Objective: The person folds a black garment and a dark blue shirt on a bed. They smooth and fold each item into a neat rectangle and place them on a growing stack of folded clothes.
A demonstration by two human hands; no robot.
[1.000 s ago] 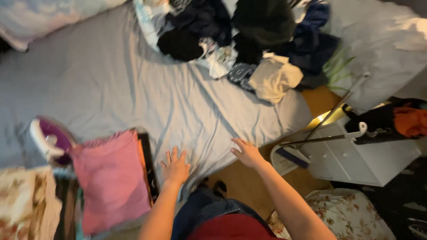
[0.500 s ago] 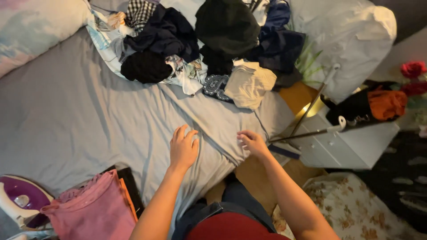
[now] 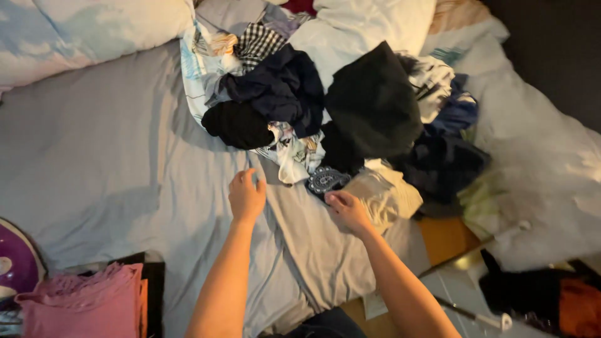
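Patterned dark cloth [image 3: 325, 180] just right of centre, at the near edge of the clothes pile [image 3: 350, 119], touching a cream garment [image 3: 385, 195] on its right. Right hand [image 3: 348, 211] directly below it, fingertips at its lower edge and against the cream garment; fingers curled, but cannot tell whether anything is pinched. Left hand [image 3: 246, 196] at centre, just left, hovering over the grey sheet [image 3: 113, 169] with fingers loosely curled, holding nothing, close to a pale printed cloth [image 3: 291, 153] hanging from the pile. Above, a black bundle [image 3: 238, 125], a navy garment [image 3: 282, 87], a large black garment [image 3: 372, 103] and a checked cloth [image 3: 256, 42], heaped across upper centre. White duvet [image 3: 538, 144] at right, pillow [image 3: 81, 31] at upper left. Folded pink cloth [image 3: 87, 307] at lower left, beside a purple iron [image 3: 15, 263] at the left edge. Orange surface [image 3: 444, 238] showing at lower right, past the sheet's edge.
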